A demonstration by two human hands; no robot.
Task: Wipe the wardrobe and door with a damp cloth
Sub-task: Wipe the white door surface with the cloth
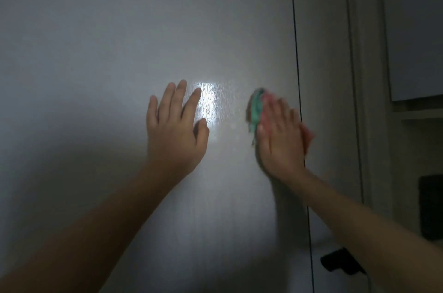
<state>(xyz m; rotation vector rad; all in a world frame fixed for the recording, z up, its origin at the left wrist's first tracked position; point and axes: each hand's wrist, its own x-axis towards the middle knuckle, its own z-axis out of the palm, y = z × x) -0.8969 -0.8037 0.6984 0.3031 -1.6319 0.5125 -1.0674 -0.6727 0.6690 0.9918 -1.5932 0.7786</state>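
Observation:
A wide pale glossy wardrobe panel point(119, 40) fills most of the head view, with a bright wet streaked patch at its middle. My left hand point(176, 124) lies flat on the panel with straight, spread fingers, just left of that patch. My right hand point(280, 134), blurred by motion, presses a green and pink cloth point(256, 110) flat against the panel near its right edge. The cloth shows past the fingertips and at the right side of the hand; most of it is hidden under the palm.
A dark vertical gap point(297, 76) separates this panel from a narrower panel point(323, 52) on the right. A pale frame post point(369, 76) stands beyond it. A black handle point(340, 262) sits low right, and a dark object point(431, 208) at the right edge.

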